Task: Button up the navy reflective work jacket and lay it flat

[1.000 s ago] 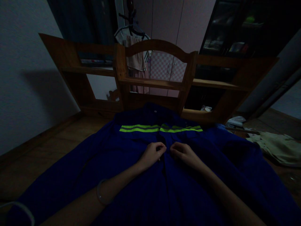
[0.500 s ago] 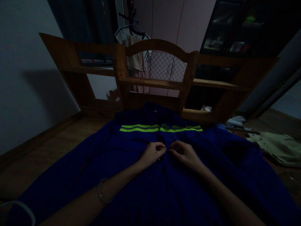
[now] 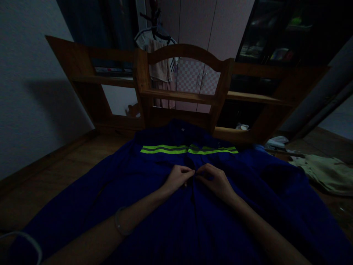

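A dark blue work jacket (image 3: 165,228) lies spread out, front up, with its collar at the far end. Across its chest runs a yellow-green and grey reflective stripe (image 3: 164,149). My left hand (image 3: 178,178) pinches the jacket's front edge just below the stripe, thumb and finger pressed together. Right beside it, my right hand (image 3: 215,180) pinches the other side of the same front opening. The fingertips of both hands almost meet at the middle. Whether a button lies between them is too dark to make out.
Beyond the collar stands a wooden headboard with shelves (image 3: 182,96). Behind it are clothes on a coat rack (image 3: 160,59) and a pale wardrobe (image 3: 193,77). Light-coloured folded cloth (image 3: 325,173) lies at the right. A white wall (image 3: 33,95) rises at the left.
My right hand has shifted slightly left, bringing its fingertips closer to my left hand's at the front opening. The left fingers are straighter. The jacket lies as before.
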Tool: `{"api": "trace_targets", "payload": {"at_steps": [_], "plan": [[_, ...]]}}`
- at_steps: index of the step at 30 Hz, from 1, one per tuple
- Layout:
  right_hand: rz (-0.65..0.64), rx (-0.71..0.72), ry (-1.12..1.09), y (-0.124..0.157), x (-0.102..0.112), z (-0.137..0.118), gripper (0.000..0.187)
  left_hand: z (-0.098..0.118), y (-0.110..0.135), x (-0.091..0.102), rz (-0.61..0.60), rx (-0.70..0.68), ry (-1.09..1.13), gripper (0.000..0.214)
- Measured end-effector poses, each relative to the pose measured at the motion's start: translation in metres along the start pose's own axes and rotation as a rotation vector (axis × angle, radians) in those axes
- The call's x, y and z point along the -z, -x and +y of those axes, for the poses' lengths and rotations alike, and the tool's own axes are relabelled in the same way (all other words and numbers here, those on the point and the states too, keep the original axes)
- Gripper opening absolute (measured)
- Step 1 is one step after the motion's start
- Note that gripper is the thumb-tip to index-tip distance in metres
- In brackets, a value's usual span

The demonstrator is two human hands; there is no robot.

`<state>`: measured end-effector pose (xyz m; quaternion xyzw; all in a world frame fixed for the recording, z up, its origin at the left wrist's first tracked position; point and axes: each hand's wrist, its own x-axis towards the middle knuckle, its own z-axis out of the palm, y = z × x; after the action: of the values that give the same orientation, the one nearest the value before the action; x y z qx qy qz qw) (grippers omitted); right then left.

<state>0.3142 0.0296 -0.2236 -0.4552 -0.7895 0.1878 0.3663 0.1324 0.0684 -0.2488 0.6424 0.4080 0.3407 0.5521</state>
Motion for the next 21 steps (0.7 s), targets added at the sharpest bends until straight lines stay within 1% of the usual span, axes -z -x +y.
{"api": "trace_targets", "payload": {"at_steps": [4, 8, 14, 16, 21], "plan": [[0.044, 0.070, 0.017, 0.000, -0.003, 0.002, 0.011, 0.001, -0.001, 0.003, -0.014, 0.097, 0.119, 0.032], [0.059, 0.059, 0.129, 0.002, -0.008, 0.004, 0.013, -0.003, -0.002, 0.005, -0.029, 0.113, 0.192, 0.033], [0.048, 0.012, 0.329, 0.004, -0.012, 0.001, 0.013, -0.003, -0.001, 0.001, -0.001, 0.086, 0.075, 0.036], [0.049, 0.009, 0.349, 0.004, -0.013, 0.000, 0.014, -0.001, 0.001, 0.000, 0.003, 0.081, 0.058, 0.037], [0.040, 0.009, 0.352, 0.004, -0.013, -0.003, 0.017, -0.001, 0.000, -0.001, 0.003, 0.108, 0.096, 0.038]]}}
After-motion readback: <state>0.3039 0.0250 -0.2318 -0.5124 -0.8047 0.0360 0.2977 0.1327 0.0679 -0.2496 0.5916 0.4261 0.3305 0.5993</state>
